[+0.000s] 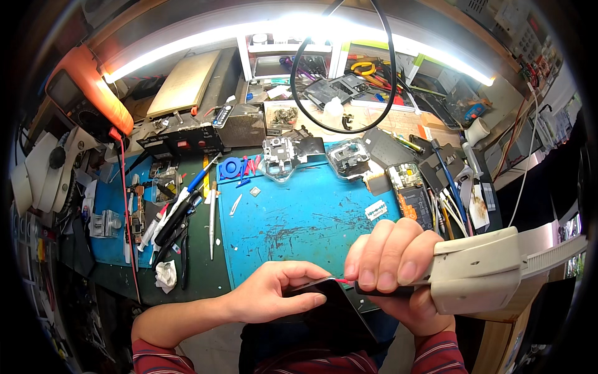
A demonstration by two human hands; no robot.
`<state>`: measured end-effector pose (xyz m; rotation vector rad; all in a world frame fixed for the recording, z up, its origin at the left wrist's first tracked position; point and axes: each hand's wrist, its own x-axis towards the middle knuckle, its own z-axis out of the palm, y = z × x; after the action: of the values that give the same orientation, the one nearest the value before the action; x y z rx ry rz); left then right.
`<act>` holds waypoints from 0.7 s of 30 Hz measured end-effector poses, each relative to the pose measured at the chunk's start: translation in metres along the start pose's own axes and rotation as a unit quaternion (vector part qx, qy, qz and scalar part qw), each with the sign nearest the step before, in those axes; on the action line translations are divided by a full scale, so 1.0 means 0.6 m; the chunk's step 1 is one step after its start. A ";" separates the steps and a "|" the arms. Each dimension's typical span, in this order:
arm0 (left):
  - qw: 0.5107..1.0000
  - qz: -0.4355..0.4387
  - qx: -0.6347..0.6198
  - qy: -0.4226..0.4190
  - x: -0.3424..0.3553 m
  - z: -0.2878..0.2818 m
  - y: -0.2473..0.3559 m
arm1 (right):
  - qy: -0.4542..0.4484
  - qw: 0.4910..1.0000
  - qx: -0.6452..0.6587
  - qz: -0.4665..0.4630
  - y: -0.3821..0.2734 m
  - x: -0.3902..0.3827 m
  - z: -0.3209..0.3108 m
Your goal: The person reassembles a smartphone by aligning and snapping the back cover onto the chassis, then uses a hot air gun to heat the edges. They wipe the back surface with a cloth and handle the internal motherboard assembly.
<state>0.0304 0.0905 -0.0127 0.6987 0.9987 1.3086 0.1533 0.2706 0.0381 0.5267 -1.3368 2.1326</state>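
My left hand (268,292) grips the top end of a black smartphone (341,311), thumb on its glossy face and fingers behind. The phone is tilted over my lap, its lower part reaching toward my body. My right hand (398,258) is closed around a slim tool with a dark handle (387,291). Its thin red front part meets the phone's top edge by my left fingertips; the exact tip is too small to make out. A beige plastic housing (476,269) with a ribbed arm covers part of my right hand; whether I touch it I cannot tell.
A scratched blue mat (293,218) lies ahead, with a razor blade (376,210) on it. Phone parts in clear trays (347,157) line its far edge. Tweezers and pens (177,215) lie left, an opened phone (411,193) right. A black cable loop (293,75) hangs above.
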 end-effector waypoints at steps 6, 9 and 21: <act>1.000 0.000 0.000 0.002 -0.001 0.001 0.001 | 0.008 1.000 0.003 0.025 -0.005 0.000 0.003; 1.000 0.001 0.007 -0.001 0.000 0.001 0.001 | 0.015 0.999 -0.007 0.041 -0.010 -0.001 0.004; 0.999 -0.013 0.030 -0.003 -0.002 0.003 0.007 | 0.073 0.993 -0.043 0.081 -0.021 0.002 0.023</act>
<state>0.0300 0.0903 -0.0080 0.7320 1.0422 1.2582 0.1610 0.2630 0.0531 0.2281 -1.4230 2.1836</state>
